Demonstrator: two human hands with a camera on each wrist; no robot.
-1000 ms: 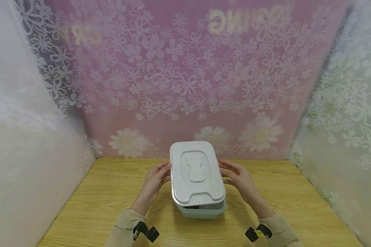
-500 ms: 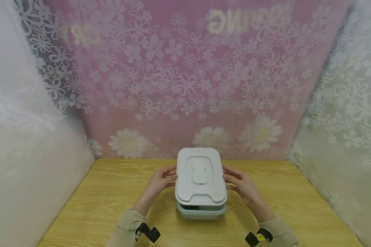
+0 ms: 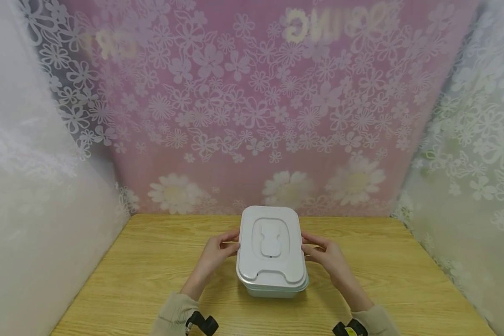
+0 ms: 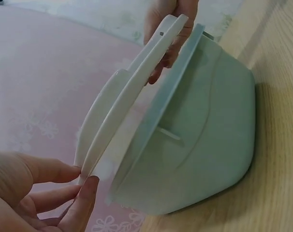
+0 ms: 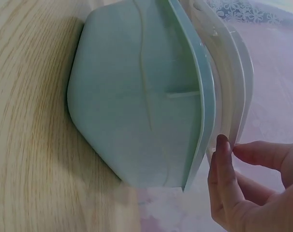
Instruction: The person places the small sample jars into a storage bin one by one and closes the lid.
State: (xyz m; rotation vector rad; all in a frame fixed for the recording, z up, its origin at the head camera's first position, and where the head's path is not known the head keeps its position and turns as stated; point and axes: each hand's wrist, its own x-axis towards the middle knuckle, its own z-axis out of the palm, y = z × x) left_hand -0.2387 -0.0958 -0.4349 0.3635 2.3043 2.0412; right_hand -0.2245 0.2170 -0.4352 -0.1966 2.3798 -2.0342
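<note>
A white lid with a moulded centre clasp lies over a pale green plastic box in the middle of the wooden table. My left hand pinches the lid's left edge, and my right hand pinches its right edge. In the left wrist view the lid is still tilted, with a wedge-shaped gap between it and the box, and my fingertips nip its rim. From the right wrist the lid sits close against the box, with my fingertips on its rim.
A pink flowered curtain hangs right behind the table's back edge. White lace drapes close in both sides. Bare wood shows to the left and right of the box and in front of it.
The lid was held higher and tipped up above the box. Both hands have brought it down and flatter, so it now nearly rests on the box's rim.
</note>
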